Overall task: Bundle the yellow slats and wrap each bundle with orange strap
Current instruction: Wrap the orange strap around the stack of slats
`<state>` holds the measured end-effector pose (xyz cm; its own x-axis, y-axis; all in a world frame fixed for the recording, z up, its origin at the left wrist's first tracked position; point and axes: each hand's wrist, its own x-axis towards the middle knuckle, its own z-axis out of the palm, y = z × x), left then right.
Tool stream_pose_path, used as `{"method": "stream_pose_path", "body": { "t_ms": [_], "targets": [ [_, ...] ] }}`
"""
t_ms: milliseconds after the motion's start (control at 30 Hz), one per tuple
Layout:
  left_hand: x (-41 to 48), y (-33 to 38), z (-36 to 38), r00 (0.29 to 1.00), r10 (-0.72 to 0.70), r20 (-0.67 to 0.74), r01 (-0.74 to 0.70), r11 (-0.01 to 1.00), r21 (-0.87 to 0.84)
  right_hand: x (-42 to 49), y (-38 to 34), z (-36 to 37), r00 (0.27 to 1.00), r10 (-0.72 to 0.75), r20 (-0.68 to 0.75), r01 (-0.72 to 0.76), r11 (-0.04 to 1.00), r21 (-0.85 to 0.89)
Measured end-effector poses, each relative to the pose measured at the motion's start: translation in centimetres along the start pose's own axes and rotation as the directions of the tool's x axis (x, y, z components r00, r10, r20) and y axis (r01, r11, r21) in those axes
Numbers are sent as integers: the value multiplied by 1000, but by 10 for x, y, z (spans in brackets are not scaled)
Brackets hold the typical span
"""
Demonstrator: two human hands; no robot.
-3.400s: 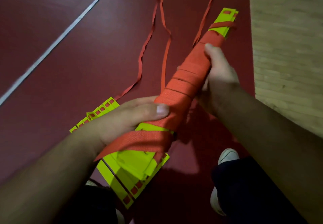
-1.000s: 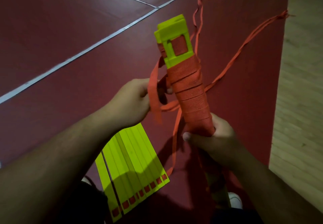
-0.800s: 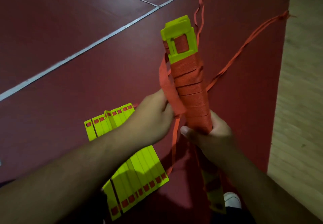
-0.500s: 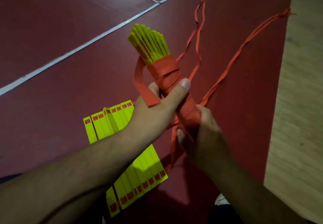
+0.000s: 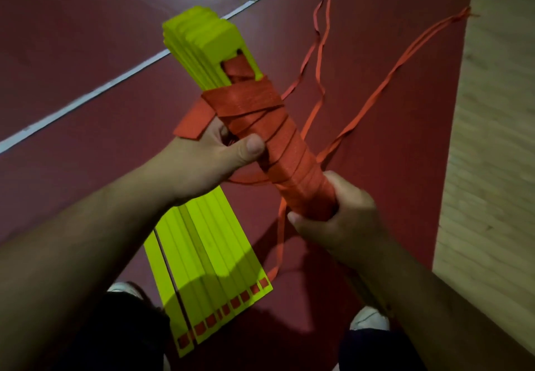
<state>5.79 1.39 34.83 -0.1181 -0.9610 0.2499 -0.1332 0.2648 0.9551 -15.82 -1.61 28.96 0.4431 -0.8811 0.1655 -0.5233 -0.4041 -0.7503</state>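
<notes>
One bundle [image 5: 285, 150], yellow end up-left.

Bare red floor [image 5: 72, 52] lies open on the left; loose strap [image 5: 388, 81] trails across the floor right of the bundle [image 5: 278, 139]; fanned slats [image 5: 208, 254] cover the floor below it, reaching between the shoes [image 5: 367, 318].

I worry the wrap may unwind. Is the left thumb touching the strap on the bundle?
Touching. The head view shows the thumb of the left hand pressed flat on the strap wound round the bundle, no gap.
</notes>
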Motion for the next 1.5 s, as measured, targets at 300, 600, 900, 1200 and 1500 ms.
{"method": "stream_pose_path", "body": {
  "t_ms": [300,600,900,1200,1500],
  "targets": [
    [0,-30,14,959,-128,-253,188,955,229,-7,-5,7,976,66,-206,-99,983,-156],
    [1,-8,24,961,-16,-275,-29,987,-160,1,-12,-16,974,115,197,-158,962,222],
    [4,-12,-5,991,113,78,-114,993,20,-6,-10,-1,888,59,456,-231,915,331],
    [2,-26,-9,986,89,143,-117,972,204,-4,3,-12,938,76,337,-178,943,282],
    [1,-42,-13,979,-14,-204,110,879,465,-4,2,-18,940,132,316,-260,875,408]
  ]
}}
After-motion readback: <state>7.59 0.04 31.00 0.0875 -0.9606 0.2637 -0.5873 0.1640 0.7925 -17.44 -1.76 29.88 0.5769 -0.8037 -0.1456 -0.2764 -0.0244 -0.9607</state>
